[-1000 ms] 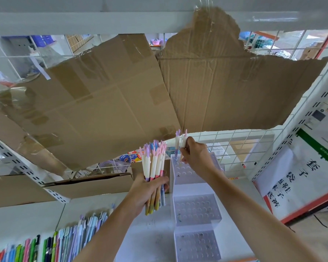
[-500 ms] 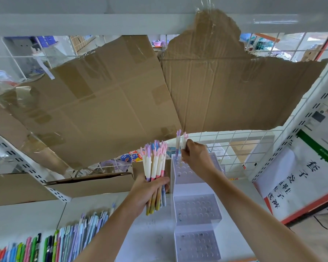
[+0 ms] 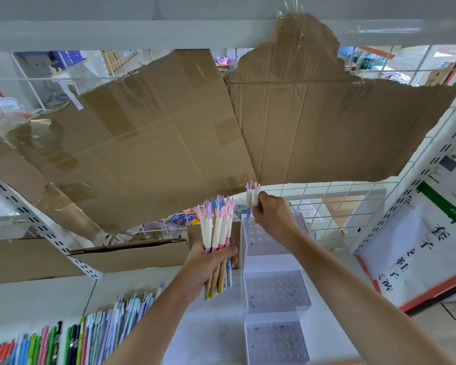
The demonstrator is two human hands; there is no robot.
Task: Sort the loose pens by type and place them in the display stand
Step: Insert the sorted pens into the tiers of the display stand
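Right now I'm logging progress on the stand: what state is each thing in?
Left hand: grips pen bundle, upright.
Right hand: pinches two pens over the top tier.
Display stand: three tiers, lower two empty.
Loose pens: lying on the shelf.

White metal shelving (image 3: 221, 30) ran across the top, with slotted white uprights (image 3: 32, 222) at left and right. A white wire grid panel (image 3: 327, 196) backed the shelf. Two torn sheets of brown cardboard (image 3: 156, 143) patched with tape hung over the grid, hiding most of it. Through the gaps above, a bright storeroom with blue crates (image 3: 69, 57) and more wire racks showed. A flattened cardboard box (image 3: 127, 255) lay at the back of the white shelf surface (image 3: 37, 304). At right, a white poster (image 3: 411, 248) with dark characters and a red edge leaned beside the upright. Light was even daylight.
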